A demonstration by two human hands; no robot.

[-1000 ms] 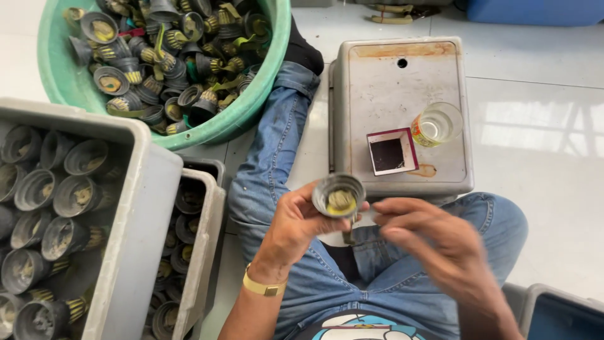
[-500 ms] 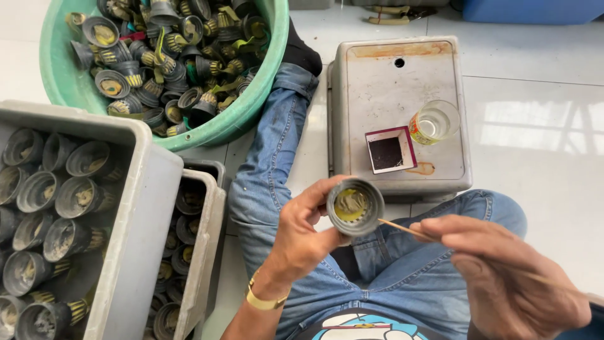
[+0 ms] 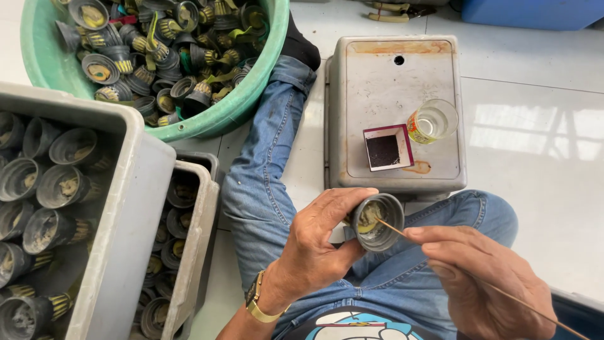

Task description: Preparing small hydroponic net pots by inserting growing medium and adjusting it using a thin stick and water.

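**Probing a cup with a thin stick**

Head view. Holding a small dark round cup [image 3: 377, 221] over the lap, mouth tilted up and toward the right hand; left hand [image 3: 314, 245] wrapped round its left side, thumb lying over the top rim, fingers curled behind and below, pressed against the wall. Pinching a thin stick [image 3: 478, 280] in the right hand [image 3: 484, 277], fingers pressed together on the shaft, thumb side uppermost. Long axis of the stick running from lower right up to upper left, tip just inside the cup's mouth, touching or nearly touching the yellowish matter within; contact too fine to tell. Cup thus lying up and to the left of the right fingertips, in line with the stick; left hand the nearer, already gripping.

Beyond the knees in blue jeans [image 3: 264, 182]: an upturned grey box [image 3: 377, 82] bearing a small square tray [image 3: 387, 148] of dark stuff and, just beside it, a clear glass [image 3: 434, 121]. Upper left, a green basin [image 3: 251, 101] heaped with similar cups; left, grey crates [image 3: 135, 208] with cups stood in rows. Gold wristwatch [image 3: 258, 302] on the left wrist.
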